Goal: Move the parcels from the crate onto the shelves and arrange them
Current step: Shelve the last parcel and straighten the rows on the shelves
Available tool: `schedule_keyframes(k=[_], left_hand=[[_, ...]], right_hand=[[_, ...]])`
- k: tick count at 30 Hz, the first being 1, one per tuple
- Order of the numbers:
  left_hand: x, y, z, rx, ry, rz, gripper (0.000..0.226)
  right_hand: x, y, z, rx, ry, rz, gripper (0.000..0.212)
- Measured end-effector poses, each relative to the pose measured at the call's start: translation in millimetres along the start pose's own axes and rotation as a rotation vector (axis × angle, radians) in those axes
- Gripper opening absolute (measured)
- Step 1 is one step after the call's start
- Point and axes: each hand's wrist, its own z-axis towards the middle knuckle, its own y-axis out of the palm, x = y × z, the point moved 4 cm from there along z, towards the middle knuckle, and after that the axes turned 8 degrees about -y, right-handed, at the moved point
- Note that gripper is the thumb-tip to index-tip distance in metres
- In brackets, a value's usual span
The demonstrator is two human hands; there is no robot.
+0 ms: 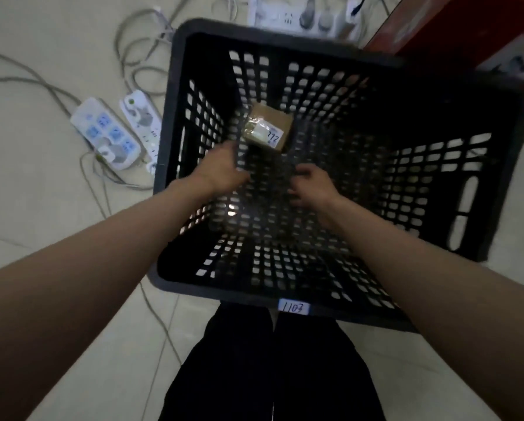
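A black slotted plastic crate point(494, 183) stands on the floor below me, with a white tag reading 1103 on its near rim. One small brown cardboard parcel point(268, 126) with a white label marked 772 lies on the crate's floor near the far left corner. Both my arms reach down into the crate. My left hand point(221, 168) is just below and left of the parcel, fingers apart, not touching it. My right hand point(312, 185) hangs lower and to the right of the parcel, fingers loosely curled, holding nothing.
White power strips point(109, 133) and tangled grey cables point(139, 56) lie on the tiled floor left of the crate. More sockets point(303, 16) sit behind it. A red box point(455, 28) stands at the top right. My dark trouser legs point(270, 366) are below the crate.
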Motion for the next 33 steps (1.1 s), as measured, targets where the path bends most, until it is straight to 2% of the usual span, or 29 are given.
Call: schedule_keyframes(k=[2, 5, 8, 11, 13, 16, 18, 27, 31, 33], left_hand=[[-2.0, 8.8, 38.7, 0.061, -0.018, -0.052, 0.064], [-4.9, 17.7, 75.3, 0.089, -0.088, -0.179, 0.085], [-7.2, 32.0, 100.7, 0.034, -0.121, -0.293, 0.102], [-15.9, 41.3, 107.3, 0.03, -0.108, -0.366, 0.118], [-19.1, 47.1, 94.0, 0.016, -0.104, -0.399, 0.111], [-13.2, 58.4, 43.5, -0.056, -0.13, -0.449, 0.086], [-12.2, 67.3, 8.5, -0.092, -0.128, -0.52, 0.071], [28.9, 43.3, -196.9, -0.005, -0.172, -0.774, 0.055], [68.1, 3.7, -285.6, -0.021, -0.107, -0.722, 0.048], [93.6, -19.0, -327.4, -0.031, -0.064, -0.672, 0.043]], right_hand=[[9.0, 12.3, 38.0, 0.042, -0.029, 0.041, 0.051], [4.8, 29.4, 67.6, 0.051, -0.09, 0.059, 0.049], [4.1, 41.0, 94.6, 0.029, -0.171, 0.034, 0.072], [10.1, 43.4, 100.3, 0.039, -0.189, 0.093, 0.062], [19.2, 37.9, 91.0, 0.041, -0.156, 0.151, 0.047], [43.7, 22.6, 60.9, 0.009, -0.085, 0.231, 0.049], [55.8, 8.9, 30.6, 0.017, -0.046, 0.257, 0.043], [15.5, -55.8, -187.7, 0.008, 0.125, 0.584, 0.036], [-16.5, -90.3, -283.2, -0.003, 0.12, 0.656, 0.034], [-31.6, -110.3, -329.2, 0.03, 0.128, 0.692, 0.04]])
